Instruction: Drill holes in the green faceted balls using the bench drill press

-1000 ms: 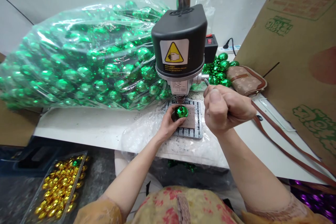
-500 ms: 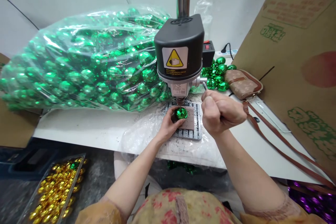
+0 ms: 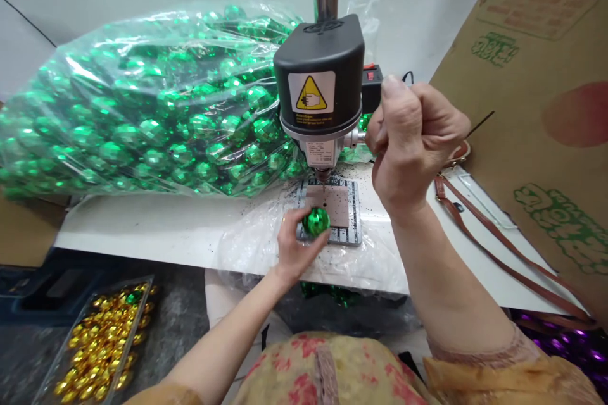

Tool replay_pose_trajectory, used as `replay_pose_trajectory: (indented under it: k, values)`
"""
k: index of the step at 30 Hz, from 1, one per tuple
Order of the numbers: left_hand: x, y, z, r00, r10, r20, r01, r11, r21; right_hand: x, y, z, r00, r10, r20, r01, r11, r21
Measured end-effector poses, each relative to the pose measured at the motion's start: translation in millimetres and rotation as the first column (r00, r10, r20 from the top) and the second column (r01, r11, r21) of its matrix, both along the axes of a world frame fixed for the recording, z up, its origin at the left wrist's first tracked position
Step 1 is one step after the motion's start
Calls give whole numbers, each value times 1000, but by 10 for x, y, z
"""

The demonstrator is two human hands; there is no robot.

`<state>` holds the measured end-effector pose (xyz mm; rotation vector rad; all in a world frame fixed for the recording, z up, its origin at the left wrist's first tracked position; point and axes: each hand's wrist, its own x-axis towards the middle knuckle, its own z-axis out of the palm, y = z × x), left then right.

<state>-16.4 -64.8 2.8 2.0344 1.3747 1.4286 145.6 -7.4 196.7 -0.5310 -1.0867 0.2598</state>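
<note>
My left hand (image 3: 294, 247) is closed round a faceted green ball (image 3: 316, 221), held just in front of the small metal work plate (image 3: 349, 234) under the bench drill (image 3: 319, 92). The drill bit (image 3: 324, 184) hangs bare above the plate. My right hand (image 3: 412, 139) is a fist wrapped round the drill's feed lever, raised beside the black drill head. The lever is mostly hidden in the fist.
A big clear bag of green balls (image 3: 142, 114) lies on the white table (image 3: 142, 228) at the left. A brown purse strap (image 3: 479, 234) trails right, beside leaning cardboard (image 3: 546, 107). A tray of gold balls (image 3: 102, 338) sits on the floor at lower left.
My right hand has swung the lever up from low beside the plate. My left hand has drawn the green ball back from under the bit toward me.
</note>
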Motion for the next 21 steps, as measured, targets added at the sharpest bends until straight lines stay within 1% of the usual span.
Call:
replay_pose_trajectory:
  k: [1, 2, 3, 4, 5, 6, 7, 8, 9, 11, 12, 13, 14, 16, 17, 18, 19, 21]
  values:
    - [-68, -170, -42, 991, -97, -94, 104, 992, 66, 2, -5, -5, 1000, -6, 7, 6, 1000, 0]
    - [-136, -336, -99, 950, -227, -215, 253, 962, 100, 3, -12, -13, 1000, -18, 17, 18, 1000, -6]
    - [-201, -487, -171, 868, -357, -345, 411, 907, 95, 4, -17, -20, 999, -33, 29, 33, 999, -19]
    - [-259, -613, -254, 759, -458, -462, 539, 840, 53, 5, -22, -24, 998, -50, 40, 51, 998, -36]
    - [-310, -709, -341, 649, -521, -555, 621, 784, -10, 6, -24, -25, 997, -63, 47, 65, 997, -51]
    - [-353, -774, -429, 555, -554, -621, 658, 749, -79, 7, -24, -22, 996, -70, 48, 72, 996, -60]
    - [-388, -809, -510, 492, -567, -661, 660, 738, -142, 9, -22, -19, 997, -69, 46, 72, 995, -65]
    - [-417, -821, -579, 463, -568, -680, 634, 749, -194, 9, -19, -15, 997, -61, 42, 63, 996, -61]
    - [-436, -817, -630, 465, -565, -682, 597, 769, -229, 10, -16, -12, 998, -49, 36, 50, 998, -48]
    - [-439, -793, -667, 512, -568, -645, 561, 789, -249, 7, -9, -9, 999, -33, 31, 34, 999, -27]
    - [-415, -780, -651, 542, -570, -618, 571, 789, -227, 4, -7, -9, 999, -36, 35, 37, 999, -23]
    - [-369, -766, -615, 567, -567, -598, 593, 784, -181, 0, -5, -10, 998, -47, 43, 49, 998, -26]
    - [-298, -746, -562, 580, -564, -587, 632, 767, -113, -6, -4, -12, 997, -63, 51, 64, 997, -34]
    - [-79, -656, -426, 597, -541, -593, 689, 724, 32, -20, -3, -15, 995, -80, 55, 83, 995, -49]
    - [69, -573, -352, 615, -520, -592, 690, 719, 85, -27, -3, -17, 996, -77, 48, 79, 996, -45]
    - [238, -456, -278, 643, -500, -580, 673, 731, 115, -33, -3, -19, 997, -68, 38, 70, 997, -43]
    - [425, -308, -205, 679, -487, -549, 639, 760, 116, -37, -6, -21, 998, -55, 31, 57, 997, -43]
    - [831, 66, -65, 777, -465, -424, 527, 849, 34, -38, -16, -22, 999, -33, 24, 34, 998, -55]
